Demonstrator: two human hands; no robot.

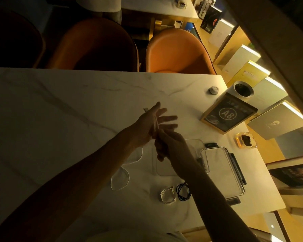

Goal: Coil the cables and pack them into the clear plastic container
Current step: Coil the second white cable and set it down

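The light is dim and warm, so I see my hands mostly as dark shapes, and the clear plastic container (164, 165) is little more than faint edges on the marble table (59, 105); my right forearm crosses over most of it, and I cannot tell whether anything lies inside. Its lid (222, 170) sits just beside it to the right, with dark clasps along its edges.

My left hand (154, 123) is raised over the table with the fingers spread and nearly straight, palm turned toward the right. The white cable (138, 158) runs across that palm; one end pokes out past the back of the hand. My right hand (166, 145) is directly below the left, fingers curled, apparently gripping the cable where it leaves the palm, though the pinch itself is lost in shadow.

From the hands the cable drops to the table and ends in a loose loop on my near side of the container. A coiled white cable (168, 195) and a coiled black cable (183, 192) lie side by side near my right forearm.
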